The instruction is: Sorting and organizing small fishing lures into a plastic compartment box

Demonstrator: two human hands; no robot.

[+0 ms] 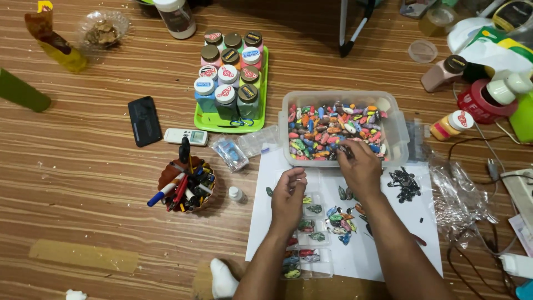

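Note:
A clear plastic tub (396, 129) full of small multicoloured beads sits at the top of a white sheet (383, 250). My right hand (360, 164) reaches over the tub's near rim, fingers pinched on a small dark piece among the beads. Lower down, my left hand (288, 195) rests on the sheet with its fingers curled, beside a clear compartment organiser (311, 233) holding a few coloured beads. Loose coloured beads (341, 219) lie between my forearms. A pile of small black pieces (404, 184) lies on the sheet to the right.
A green tray (261, 105) of capped jars stands behind the tub. A pen pot (186, 186), black phone (144, 120), white remote (186, 136), small plastic bags (244, 147), bottles (452, 123) and crumpled plastic (458, 194) surround the sheet on the wooden floor.

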